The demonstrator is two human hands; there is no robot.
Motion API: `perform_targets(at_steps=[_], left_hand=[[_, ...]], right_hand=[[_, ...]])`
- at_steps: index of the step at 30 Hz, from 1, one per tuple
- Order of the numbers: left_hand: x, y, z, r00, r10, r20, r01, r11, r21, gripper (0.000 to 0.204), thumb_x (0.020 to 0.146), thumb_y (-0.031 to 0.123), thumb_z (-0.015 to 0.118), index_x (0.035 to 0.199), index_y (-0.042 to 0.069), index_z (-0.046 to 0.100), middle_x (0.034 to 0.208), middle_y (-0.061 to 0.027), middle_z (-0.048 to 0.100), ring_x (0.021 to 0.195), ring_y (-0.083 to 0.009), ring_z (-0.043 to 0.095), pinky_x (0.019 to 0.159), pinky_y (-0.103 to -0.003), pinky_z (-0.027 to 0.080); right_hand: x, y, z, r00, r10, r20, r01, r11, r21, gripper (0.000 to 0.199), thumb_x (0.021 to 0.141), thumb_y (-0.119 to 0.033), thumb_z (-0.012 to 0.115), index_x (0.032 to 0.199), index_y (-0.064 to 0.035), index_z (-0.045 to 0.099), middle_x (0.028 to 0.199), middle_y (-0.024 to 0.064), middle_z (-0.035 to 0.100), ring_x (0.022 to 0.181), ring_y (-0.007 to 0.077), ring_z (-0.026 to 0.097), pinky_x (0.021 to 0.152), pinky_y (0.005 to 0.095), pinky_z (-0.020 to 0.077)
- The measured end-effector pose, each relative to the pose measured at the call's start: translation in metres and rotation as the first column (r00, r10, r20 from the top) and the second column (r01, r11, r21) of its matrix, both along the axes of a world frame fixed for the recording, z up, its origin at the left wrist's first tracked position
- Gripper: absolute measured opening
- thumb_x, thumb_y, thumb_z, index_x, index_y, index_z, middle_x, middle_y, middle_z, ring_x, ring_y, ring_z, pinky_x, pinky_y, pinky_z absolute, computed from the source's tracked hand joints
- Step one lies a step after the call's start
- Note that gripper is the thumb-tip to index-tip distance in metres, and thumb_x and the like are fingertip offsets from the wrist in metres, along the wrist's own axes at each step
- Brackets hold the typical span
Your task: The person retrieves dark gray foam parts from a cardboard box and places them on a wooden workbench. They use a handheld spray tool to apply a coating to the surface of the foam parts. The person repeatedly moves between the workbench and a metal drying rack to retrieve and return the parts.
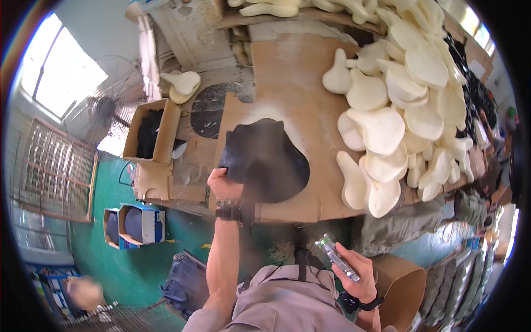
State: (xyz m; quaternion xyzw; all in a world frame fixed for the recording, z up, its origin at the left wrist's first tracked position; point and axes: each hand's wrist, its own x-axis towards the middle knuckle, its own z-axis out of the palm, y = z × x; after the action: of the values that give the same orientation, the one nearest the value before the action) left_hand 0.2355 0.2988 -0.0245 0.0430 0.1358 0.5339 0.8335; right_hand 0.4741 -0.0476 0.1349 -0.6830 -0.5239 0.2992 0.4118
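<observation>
Nearest, the right hand [359, 279] is closed around a slim metal spray tool [338, 259], nozzle aimed up toward the bench [287, 66]. Beyond it, the left hand [222, 184] pinches the near-left edge of one black saddle-shaped cover [268, 160], which lies flat on the cardboard sheet [310, 188] covering the bench; a faint haze hangs over it, probably spray, though the blur makes that uncertain.

The pinch is only at the edge, so the cover could slide or curl, and mist could drift onto the left fingers or the neighbouring foam.

To the right lies a heap of cream foam saddle pads [404, 105], well over twenty. At far left stand one open cardboard box [152, 130] of dark pieces and two more cream pads [182, 84].
</observation>
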Motion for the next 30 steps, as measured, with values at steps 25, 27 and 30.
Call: perform_targets(at_steps=[25,27,30], left_hand=[[-0.226,-0.565,-0.085,-0.115,0.947,-0.300,-0.794,-0.269,-0.545,0.032,0.069,0.013,0.056,0.098,0.002,0.063,0.107,-0.0141,0.069,0.102,-0.0346,0.065,0.096,-0.051,0.050],[-0.245,-0.593,-0.129,-0.228,0.857,-0.462,-0.663,-0.484,-0.571,0.031,0.068,0.013,0.057,0.097,0.003,0.063,0.106,-0.0124,0.068,0.099,-0.0335,0.065,0.095,-0.049,0.052],[-0.281,-0.639,-0.179,-0.376,0.791,-0.483,-0.616,-0.602,-0.507,0.034,0.062,0.009,0.057,0.095,0.001,0.060,0.102,-0.0097,0.064,0.094,-0.0299,0.062,0.091,-0.044,0.052]], right_hand=[[-0.205,-0.004,0.008,0.239,0.971,0.015,-0.803,0.206,-0.559,0.049,0.085,-0.003,0.066,0.133,0.0039,0.060,0.083,0.0018,0.060,0.072,0.0080,0.051,0.066,0.0232,0.0445],[-0.228,-0.004,-0.015,0.228,0.973,-0.042,-0.764,0.152,-0.627,0.051,0.084,-0.001,0.067,0.134,0.0030,0.059,0.084,0.0017,0.061,0.072,0.0086,0.053,0.066,0.0234,0.0453],[-0.265,-0.015,-0.045,0.161,0.984,-0.072,-0.722,0.068,-0.688,0.052,0.083,0.000,0.067,0.134,0.0033,0.059,0.082,0.0017,0.061,0.071,0.0092,0.055,0.066,0.0244,0.0471]])
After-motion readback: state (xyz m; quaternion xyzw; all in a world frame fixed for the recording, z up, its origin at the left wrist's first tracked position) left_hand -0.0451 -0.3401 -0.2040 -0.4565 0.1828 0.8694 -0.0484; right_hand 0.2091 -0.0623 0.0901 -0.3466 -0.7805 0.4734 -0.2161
